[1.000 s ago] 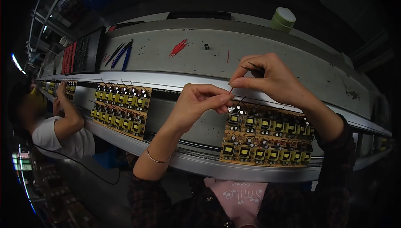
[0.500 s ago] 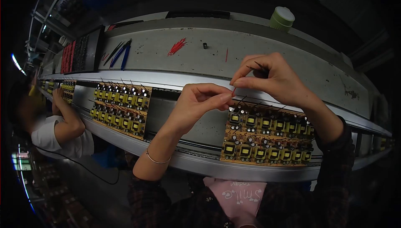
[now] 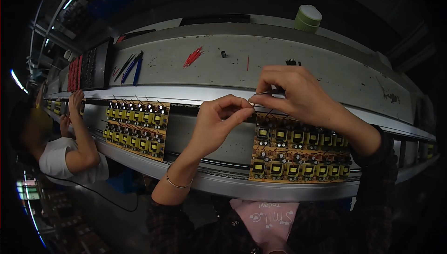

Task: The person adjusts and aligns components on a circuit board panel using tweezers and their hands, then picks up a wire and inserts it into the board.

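Observation:
My left hand is closed in a pinch, its thumb and forefinger meeting just above the left corner of the near circuit board panel. Whatever sits in that pinch is too small to make out. My right hand is closed around a slim dark piece, perhaps tweezers, mostly hidden by the fingers. Its thumb and forefinger almost touch the left fingertips. Rows of yellow transformers, capacitors and upright dark leads fill the panel.
On the grey bench lie red tubes, a single red tube, black tubes, a small black cylinder and blue-handled cutters. A second panel rests left on the rail. A co-worker sits beyond it.
The red piece seen between my fingertips is no longer visible. Both hands have shifted slightly left, and the right has turned. The co-worker's hand has risen toward the tray of red and black pieces.

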{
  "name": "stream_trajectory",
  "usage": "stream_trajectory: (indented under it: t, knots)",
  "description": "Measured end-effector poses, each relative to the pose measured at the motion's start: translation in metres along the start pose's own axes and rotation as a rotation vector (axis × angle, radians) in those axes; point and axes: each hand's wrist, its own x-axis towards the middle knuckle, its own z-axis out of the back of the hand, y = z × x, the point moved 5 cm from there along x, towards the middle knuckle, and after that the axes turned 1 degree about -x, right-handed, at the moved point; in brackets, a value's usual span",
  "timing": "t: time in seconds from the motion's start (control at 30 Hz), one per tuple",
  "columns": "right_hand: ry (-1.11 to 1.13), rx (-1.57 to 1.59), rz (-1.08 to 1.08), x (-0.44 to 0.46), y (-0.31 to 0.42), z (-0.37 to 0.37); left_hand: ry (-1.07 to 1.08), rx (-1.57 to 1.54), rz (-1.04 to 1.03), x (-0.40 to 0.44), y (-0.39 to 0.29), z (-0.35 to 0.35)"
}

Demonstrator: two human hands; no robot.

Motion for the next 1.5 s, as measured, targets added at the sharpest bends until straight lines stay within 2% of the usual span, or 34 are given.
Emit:
stream_trajectory:
  t: [0.2,0.33,0.37,0.5,0.7,0.83,1.03,1.13,1.2,1.37,1.5]
  knots:
    - [-0.056,-0.098,0.027,0.002,0.004,-0.005,-0.112,0.118,-0.107,-0.001,-0.008,0.004]
    - [-0.049,-0.059,-0.054,0.003,0.000,-0.007,-0.151,0.334,-0.314,-0.003,-0.015,0.006]
    - [-0.049,-0.057,-0.054,0.003,0.000,-0.007,-0.151,0.335,-0.312,-0.003,-0.015,0.005]
    - [0.012,0.075,-0.250,0.003,-0.005,-0.006,-0.203,0.633,-0.513,-0.008,-0.026,0.000]
    - [0.024,0.150,-0.256,0.005,-0.003,0.004,-0.227,0.546,-0.494,-0.008,-0.026,0.006]
    - [0.080,0.198,-0.311,0.005,0.000,-0.004,-0.221,0.323,-0.487,-0.006,-0.030,0.004]
    - [0.140,0.179,-0.332,0.005,-0.001,-0.010,-0.163,0.400,-0.534,-0.007,-0.028,0.012]
    - [-0.129,0.081,-0.041,0.007,0.006,0.000,-0.119,0.191,-0.368,-0.004,-0.021,0.017]
    - [-0.210,0.045,0.050,0.004,0.009,0.004,-0.104,0.113,-0.307,-0.004,-0.017,0.018]
    - [-0.071,0.013,0.123,0.001,0.015,0.004,-0.053,0.070,-0.234,-0.004,-0.014,0.017]
    - [0.105,-0.135,0.019,0.002,0.020,-0.007,-0.129,0.340,-0.388,-0.008,-0.022,0.016]
